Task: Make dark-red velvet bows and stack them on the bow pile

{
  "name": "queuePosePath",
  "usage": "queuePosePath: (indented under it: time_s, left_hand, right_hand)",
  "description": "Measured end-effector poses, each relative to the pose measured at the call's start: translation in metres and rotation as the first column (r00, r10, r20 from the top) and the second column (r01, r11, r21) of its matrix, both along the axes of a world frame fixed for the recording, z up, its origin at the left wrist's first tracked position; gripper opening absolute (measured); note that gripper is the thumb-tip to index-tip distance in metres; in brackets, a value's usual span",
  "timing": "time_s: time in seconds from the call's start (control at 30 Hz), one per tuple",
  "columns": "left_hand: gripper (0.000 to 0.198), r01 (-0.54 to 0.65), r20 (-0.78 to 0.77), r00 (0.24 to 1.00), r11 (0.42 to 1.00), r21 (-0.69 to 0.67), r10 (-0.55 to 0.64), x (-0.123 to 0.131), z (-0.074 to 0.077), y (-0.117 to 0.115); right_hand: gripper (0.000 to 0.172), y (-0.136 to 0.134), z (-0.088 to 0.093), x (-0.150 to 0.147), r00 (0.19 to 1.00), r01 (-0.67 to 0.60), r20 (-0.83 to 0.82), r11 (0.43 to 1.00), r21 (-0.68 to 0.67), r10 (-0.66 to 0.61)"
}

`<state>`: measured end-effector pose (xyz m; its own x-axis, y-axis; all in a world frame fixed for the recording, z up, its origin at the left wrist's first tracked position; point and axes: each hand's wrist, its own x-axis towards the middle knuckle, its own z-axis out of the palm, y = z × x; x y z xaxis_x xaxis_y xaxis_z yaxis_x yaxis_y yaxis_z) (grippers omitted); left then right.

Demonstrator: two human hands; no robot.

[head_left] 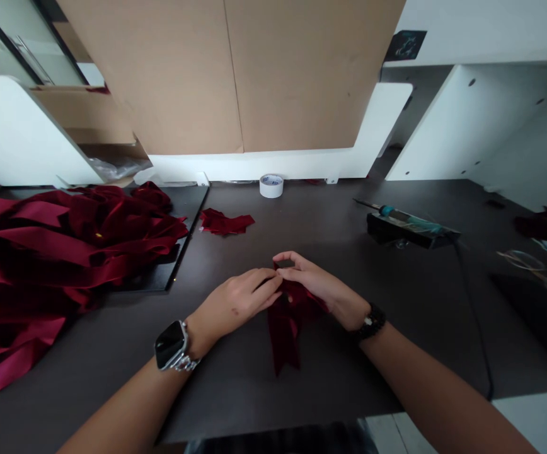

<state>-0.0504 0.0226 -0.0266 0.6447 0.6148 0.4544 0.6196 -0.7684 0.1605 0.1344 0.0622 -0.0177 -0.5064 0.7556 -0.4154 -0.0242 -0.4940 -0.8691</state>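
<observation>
A small piece of dark red velvet ribbon (285, 328) lies on the dark table (330, 239) in front of me, its tail trailing toward me. My left hand (238, 302) pinches its top from the left, fingers pressed together. My right hand (316, 284) grips the same top part from the right, thumb and fingers curled over it. The two hands meet at the fingertips. A smartwatch sits on my left wrist and a dark beaded bracelet on my right.
A big heap of dark red ribbon strips (51, 252) covers the left of the table. A small folded ribbon piece (224, 222) and a white tape roll (271, 185) lie farther back. A soldering iron on its black stand (406, 226) sits at the right, cord running toward me.
</observation>
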Motion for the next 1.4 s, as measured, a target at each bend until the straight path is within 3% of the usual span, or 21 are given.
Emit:
queuePosePath:
  time_s: [0.13, 0.2, 0.23, 0.27, 0.33, 0.37, 0.4, 0.43, 0.5, 0.57, 0.7, 0.83, 1.0, 1.13, 1.3, 1.4]
  left_hand:
    - [0.025, 0.015, 0.026, 1.000, 1.000, -0.008, -0.015, 0.000, 0.000, 0.000]
    - [0.022, 0.007, 0.053, 0.999, 1.000, -0.027, -0.005, 0.000, 0.000, 0.001]
    - [0.020, -0.009, 0.072, 0.997, 0.999, -0.047, 0.012, 0.000, 0.000, 0.002]
    - [0.019, -0.034, 0.093, 0.995, 0.997, -0.075, 0.041, 0.000, 0.000, 0.003]
    - [0.015, -0.113, 0.147, 0.980, 0.981, -0.160, 0.137, 0.001, 0.001, 0.004]
    - [0.014, -0.159, 0.176, 0.964, 0.964, -0.215, 0.198, 0.002, 0.002, 0.006]
    - [0.012, -0.201, 0.201, 0.944, 0.939, -0.278, 0.261, 0.002, 0.004, 0.007]
    - [0.010, -0.237, 0.221, 0.920, 0.909, -0.343, 0.323, 0.003, 0.005, 0.008]
    - [0.006, -0.272, 0.265, 0.863, 0.836, -0.476, 0.431, 0.002, 0.009, 0.011]
    - [0.008, -0.244, 0.314, 0.793, 0.744, -0.622, 0.522, -0.001, 0.012, 0.014]
    - [0.021, -0.042, 0.373, 0.667, 0.532, -0.846, 0.645, -0.008, 0.015, 0.019]
    - [0.025, 0.129, 0.374, 0.593, 0.374, -0.918, 0.713, -0.010, 0.019, 0.019]
    - [0.030, 0.312, 0.397, 0.564, 0.258, -0.914, 0.725, -0.007, 0.023, 0.016]
    - [0.030, 0.317, 0.405, 0.560, 0.265, -0.911, 0.723, -0.004, 0.022, 0.015]
    - [0.028, 0.265, 0.452, 0.581, 0.368, -0.891, 0.677, 0.002, 0.017, 0.013]
    - [0.025, 0.238, 0.472, 0.602, 0.420, -0.876, 0.644, 0.006, 0.013, 0.011]
  right_hand:
    - [0.025, 0.003, -0.006, 0.000, 0.998, -0.054, 0.020, 0.998, 0.028, 0.054]
    - [0.020, 0.005, -0.007, 0.001, 0.994, -0.069, 0.095, 0.980, 0.186, 0.052]
    - [0.016, 0.004, -0.007, 0.001, 0.989, -0.037, 0.147, 0.939, 0.342, -0.015]
    - [0.013, 0.003, -0.005, 0.002, 0.975, 0.007, 0.186, 0.847, 0.532, -0.125]
    - [0.008, -0.001, -0.001, 0.005, 0.922, 0.052, 0.156, 0.513, 0.857, -0.354]
    - [0.008, -0.004, 0.001, 0.006, 0.911, 0.031, 0.113, 0.340, 0.940, -0.396]
    - [0.010, -0.007, 0.003, 0.007, 0.924, -0.017, 0.093, 0.204, 0.979, -0.372]
    - [0.012, -0.010, 0.005, 0.008, 0.946, -0.088, 0.116, 0.105, 0.991, -0.302]
    - [0.016, -0.011, 0.005, 0.008, 0.954, -0.250, 0.242, -0.025, 0.968, -0.175]
    - [0.017, -0.008, 0.001, 0.008, 0.906, -0.399, 0.382, -0.064, 0.915, -0.181]
    - [0.018, 0.004, -0.006, 0.010, 0.829, -0.508, 0.481, -0.023, 0.861, -0.286]
    - [0.019, 0.006, -0.008, 0.010, 0.833, -0.498, 0.447, -0.093, 0.862, -0.325]
    - [0.023, 0.003, -0.010, 0.007, 0.845, -0.483, 0.390, -0.210, 0.850, -0.366]
    - [0.016, 0.001, -0.012, 0.007, 0.885, -0.393, 0.269, -0.300, 0.869, -0.379]
    - [0.016, -0.005, -0.009, 0.006, 0.916, -0.309, 0.174, -0.362, 0.879, -0.361]
    - [0.016, -0.009, -0.006, 0.004, 0.915, -0.329, 0.190, -0.385, 0.862, -0.357]
